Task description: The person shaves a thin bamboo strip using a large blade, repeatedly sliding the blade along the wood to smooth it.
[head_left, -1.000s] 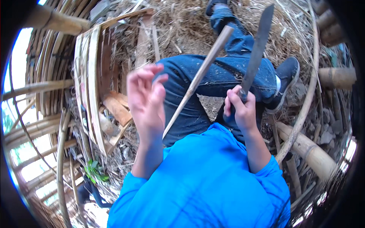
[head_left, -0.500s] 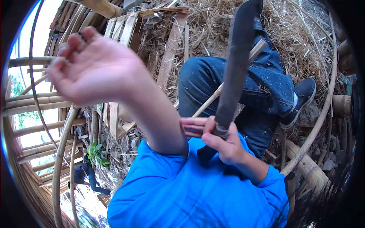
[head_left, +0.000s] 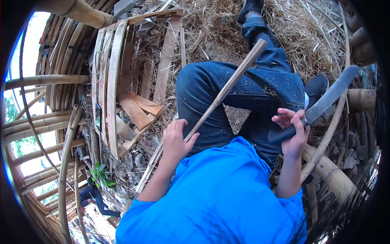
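Observation:
My right hand (head_left: pixel 295 136) holds a machete (head_left: pixel 331 94) loosely by its dark handle, thumb and fingers around it near the blade. The broad grey blade points up and to the right, past my shoe. A thin wooden stick (head_left: pixel 231 87) lies slanted across my jeans, its far end toward the straw. My left hand (head_left: pixel 175 140) is at the stick's near end, beside my knee. Its thumb and fingers are apart, with the stick running into the gap between them; no firm grip shows.
A broken slatted wooden crate (head_left: pixel 109 89) stands to the left. Straw (head_left: pixel 317 36) covers ground ahead. Thick bamboo (head_left: pixel 331 173) and a curved pole (head_left: pixel 331 142) lie on the right among stones. A bamboo fence (head_left: pixel 44 122) rises at left, with another person (head_left: pixel 95 197) beyond.
My left hand has come down from raised at the upper left to the stick's near end. My right hand has carried the machete rightward and tilted its blade to the right.

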### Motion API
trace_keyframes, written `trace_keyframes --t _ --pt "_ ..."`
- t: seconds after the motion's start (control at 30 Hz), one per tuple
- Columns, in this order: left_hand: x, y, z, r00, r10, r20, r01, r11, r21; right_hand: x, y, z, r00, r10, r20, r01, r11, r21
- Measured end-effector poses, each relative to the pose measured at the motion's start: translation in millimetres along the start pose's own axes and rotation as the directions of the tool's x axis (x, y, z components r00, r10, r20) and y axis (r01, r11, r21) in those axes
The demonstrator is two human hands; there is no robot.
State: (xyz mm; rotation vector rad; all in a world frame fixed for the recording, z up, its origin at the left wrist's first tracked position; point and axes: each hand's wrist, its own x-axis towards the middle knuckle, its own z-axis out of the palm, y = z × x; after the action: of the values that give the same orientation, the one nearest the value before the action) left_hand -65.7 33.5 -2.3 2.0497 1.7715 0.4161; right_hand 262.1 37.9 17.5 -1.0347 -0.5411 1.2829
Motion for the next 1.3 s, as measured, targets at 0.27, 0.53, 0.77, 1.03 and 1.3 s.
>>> trace_keyframes --t 0.27,0.53,0.77,1.03,1.3 --pt "-21.9 -36.3 13.4 0.995 0.032 0.096 -0.034 0.999 0.019 4.9 7.2 39.8 0.998 0.062 0.023 -0.062 0.998 0.024" --pt "-34.9 -29.7 22.3 0.992 0.066 -0.111 -0.071 0.997 -0.037 4.2 8.3 33.0 0.997 0.081 -0.010 -0.080 0.996 0.046" --pt "-33.6 -2.9 7.8 1.000 -0.025 0.000 0.025 0.984 -0.175 10.4 11.4 25.4 0.985 0.145 -0.093 -0.133 0.983 0.128" --pt "4.2 81.3 -80.5 0.963 -0.062 0.263 0.033 0.993 0.115 18.1 16.8 7.0 0.983 0.028 -0.183 -0.023 0.999 0.031" --pt "51.1 123.0 -108.6 0.943 0.257 0.209 -0.311 0.906 0.288 22.5 12.6 -20.4 0.942 0.082 -0.326 -0.047 0.993 0.111"
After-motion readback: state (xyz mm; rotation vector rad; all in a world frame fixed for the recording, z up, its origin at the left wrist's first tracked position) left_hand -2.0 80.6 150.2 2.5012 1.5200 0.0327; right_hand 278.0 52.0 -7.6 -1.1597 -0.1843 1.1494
